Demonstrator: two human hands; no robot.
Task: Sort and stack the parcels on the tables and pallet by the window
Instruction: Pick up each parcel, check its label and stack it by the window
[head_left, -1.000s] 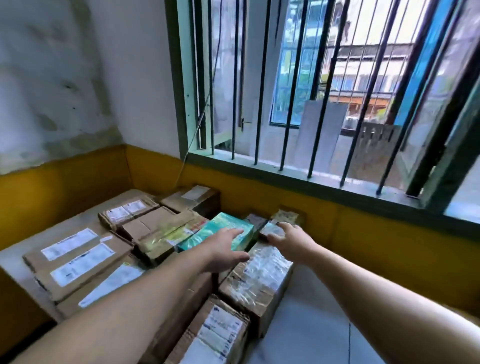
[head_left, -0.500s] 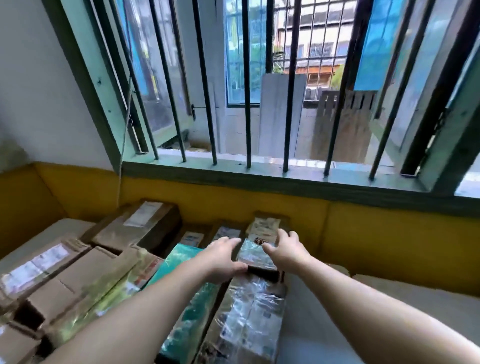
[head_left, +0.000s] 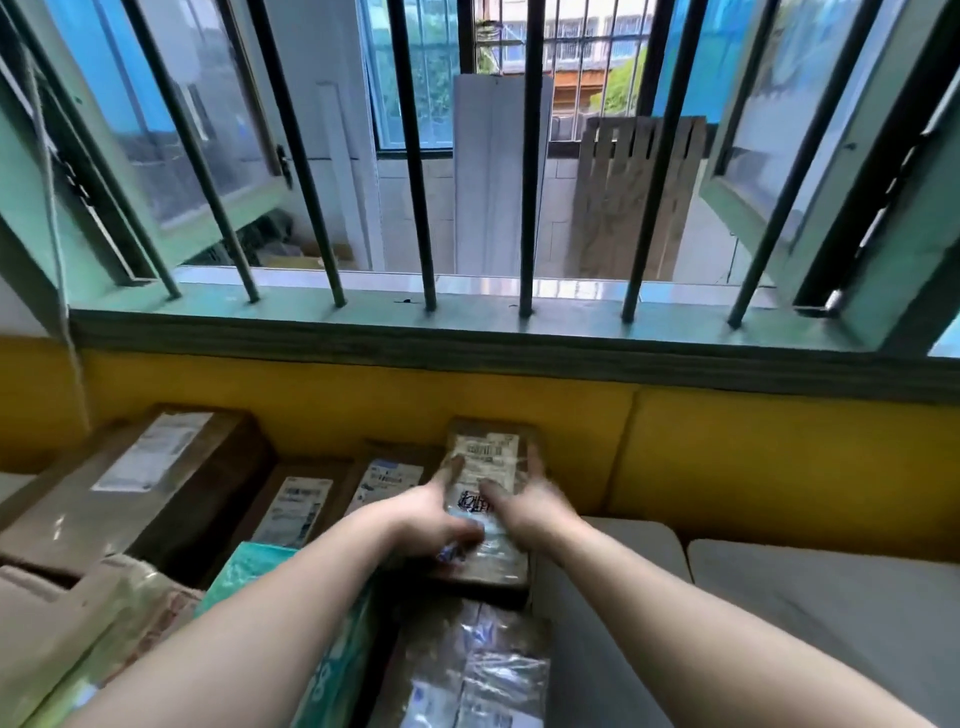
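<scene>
Barred window (head_left: 478, 156) above yellow wall (head_left: 727, 457)

We are counting seven parcels (head_left: 145, 478): one parcel (head_left: 488, 457) under our fingers (head_left: 453, 475), three to their left along the wall, three nearer than them. We are seeing two hands, left hand (head_left: 431, 514) and right hand (head_left: 530, 512), and seven window bars (head_left: 527, 208) beyond the fingers.

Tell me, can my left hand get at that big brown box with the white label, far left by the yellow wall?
Probably yes. The big brown box lies with its top bare and nothing stacked on it. But the left hand is busy now, sharing the small taped parcel with the right hand, so it must let go first.
</scene>
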